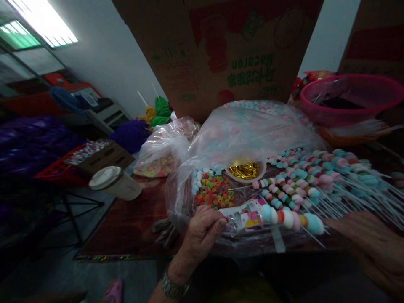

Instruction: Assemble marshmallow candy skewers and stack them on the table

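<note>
Pastel marshmallow skewer (290,219) lies lengthwise just right of the left hand (202,231), which pinches a printed plastic sleeve (244,221), nearer than the open right hand (369,246).

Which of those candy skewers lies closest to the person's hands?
The front one, with pale blue, white and pink pieces, between the left hand, pinching a printed plastic wrapper, and the right hand; the other skewers lie farther back.

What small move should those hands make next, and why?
Probably slide the printed plastic wrapper in the left hand along the marshmallow skewer, since the wrapper's open end seems to reach it; the right hand looks close enough to steady it.
</note>
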Demonstrator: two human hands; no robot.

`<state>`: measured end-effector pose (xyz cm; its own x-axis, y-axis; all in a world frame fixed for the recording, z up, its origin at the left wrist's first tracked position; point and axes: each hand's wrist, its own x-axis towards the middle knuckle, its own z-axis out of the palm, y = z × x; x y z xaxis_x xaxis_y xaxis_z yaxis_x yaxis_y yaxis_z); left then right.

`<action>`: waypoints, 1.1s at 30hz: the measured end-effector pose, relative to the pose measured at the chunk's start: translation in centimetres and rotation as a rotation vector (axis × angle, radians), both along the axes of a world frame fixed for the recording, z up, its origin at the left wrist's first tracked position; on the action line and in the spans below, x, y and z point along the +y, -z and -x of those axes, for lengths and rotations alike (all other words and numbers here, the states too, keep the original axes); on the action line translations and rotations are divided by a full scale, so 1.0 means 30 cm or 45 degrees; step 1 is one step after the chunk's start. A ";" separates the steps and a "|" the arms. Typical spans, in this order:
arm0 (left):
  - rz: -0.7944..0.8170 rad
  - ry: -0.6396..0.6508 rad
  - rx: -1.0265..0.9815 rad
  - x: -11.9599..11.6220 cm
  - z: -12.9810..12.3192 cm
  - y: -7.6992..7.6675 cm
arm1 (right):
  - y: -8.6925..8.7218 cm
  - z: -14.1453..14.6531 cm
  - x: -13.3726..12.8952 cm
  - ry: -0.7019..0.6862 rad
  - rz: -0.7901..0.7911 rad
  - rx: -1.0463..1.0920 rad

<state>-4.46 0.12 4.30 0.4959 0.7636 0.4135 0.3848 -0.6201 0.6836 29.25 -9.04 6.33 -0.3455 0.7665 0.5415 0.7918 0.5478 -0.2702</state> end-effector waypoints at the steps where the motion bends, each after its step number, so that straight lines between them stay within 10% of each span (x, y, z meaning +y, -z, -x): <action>1: 0.002 -0.011 0.000 0.001 -0.003 0.001 | 0.003 0.009 0.000 -0.015 -0.008 -0.015; 8: -0.081 -0.101 0.057 0.009 -0.011 0.011 | 0.078 0.005 -0.015 -0.038 -0.022 -0.039; 33: -0.117 -0.021 0.192 0.011 -0.035 -0.004 | 0.026 -0.012 0.038 -0.114 -0.016 -0.058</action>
<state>-3.41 0.44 4.41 0.5454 0.7344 0.4040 0.4890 -0.6702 0.5583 29.60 -7.90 5.55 -0.4371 0.7245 0.5330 0.7508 0.6202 -0.2274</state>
